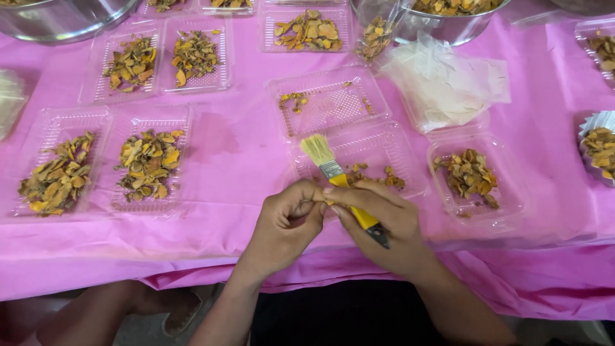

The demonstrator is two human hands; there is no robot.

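The right hand (384, 221) is clenching a yellow-handled brush (339, 182); the left hand (288, 221) is pinching a small dried piece against it. Probably best brushing lightly, over the open tray (410, 170) on the worktop (237, 154).

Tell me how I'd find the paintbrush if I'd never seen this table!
Start at the pink tablecloth covered with clear plastic trays of dried orange-yellow slices. Near its front edge two hands meet; the right hand grips the paintbrush. It is the only tool there, with a yellow handle, metal band and pale bristles pointing away.
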